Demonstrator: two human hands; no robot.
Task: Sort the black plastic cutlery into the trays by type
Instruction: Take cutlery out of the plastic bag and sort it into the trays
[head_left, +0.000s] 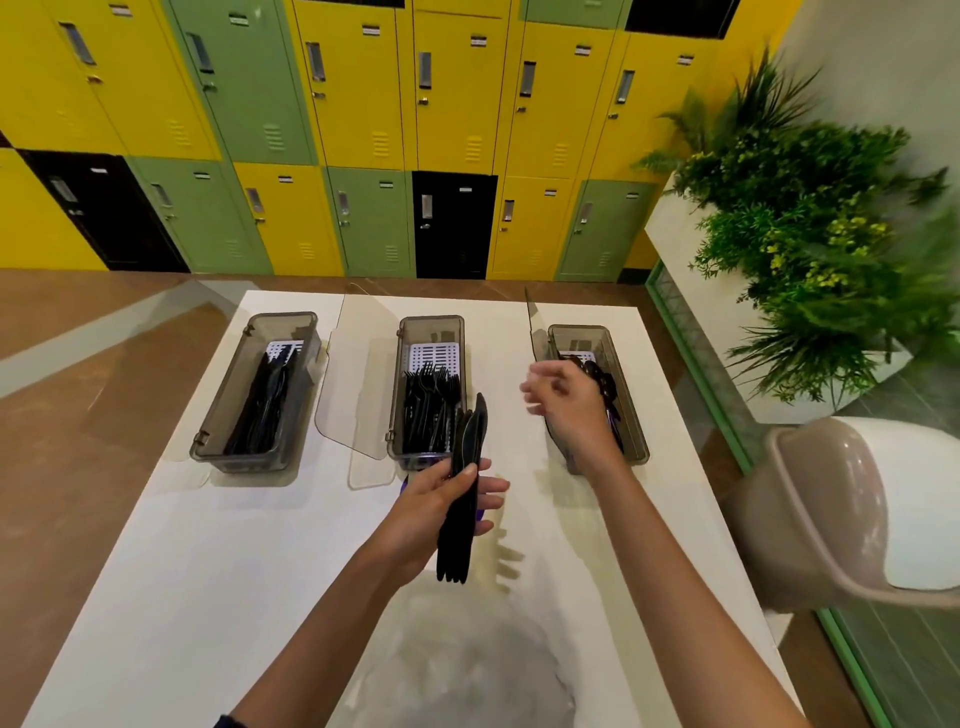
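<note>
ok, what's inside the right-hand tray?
The right tray holds black pieces with rounded ends, likely spoons, over a white perforated insert. The right hand and forearm cover the near half, so its contents there can't be seen.

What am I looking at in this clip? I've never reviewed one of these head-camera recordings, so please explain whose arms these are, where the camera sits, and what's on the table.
There is only one picture, taken by a wide-angle camera worn on a person's head, looking forward and down. No robot: the two bare arms are the wearer's.

On the white table stand three smoky plastic trays. The left tray holds black cutlery, apparently knives; the middle tray holds forks; the right tray holds dark pieces, partly hidden.

The left hand grips a bundle of black cutlery, still unsorted. The right hand, blurred by motion, hovers over the right tray; whether it holds anything is unclear.

Behind are coloured lockers, with plants at right.
</note>
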